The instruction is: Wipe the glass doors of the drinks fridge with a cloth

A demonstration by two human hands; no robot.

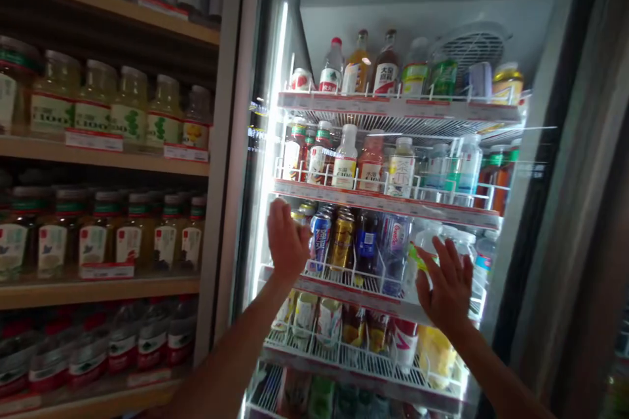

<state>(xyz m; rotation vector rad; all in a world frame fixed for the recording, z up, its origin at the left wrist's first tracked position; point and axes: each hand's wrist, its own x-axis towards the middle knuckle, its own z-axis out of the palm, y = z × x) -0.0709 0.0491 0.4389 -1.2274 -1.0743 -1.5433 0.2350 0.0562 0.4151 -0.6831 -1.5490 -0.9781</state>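
Blue can (320,239) upright on wire shelf (354,292), just right of left hand (287,242) with fingers together, empty; right hand (447,285) farther, fingers spread before clear bottles (428,230).

Cans (343,239) stand tight behind the front rail of the wire shelf (344,285); a hand passes only through the narrow gap above them, under the upper shelf (388,203).

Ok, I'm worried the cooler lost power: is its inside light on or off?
On: a light strip down the left inner edge of the cooler glows white, lighting the cans.
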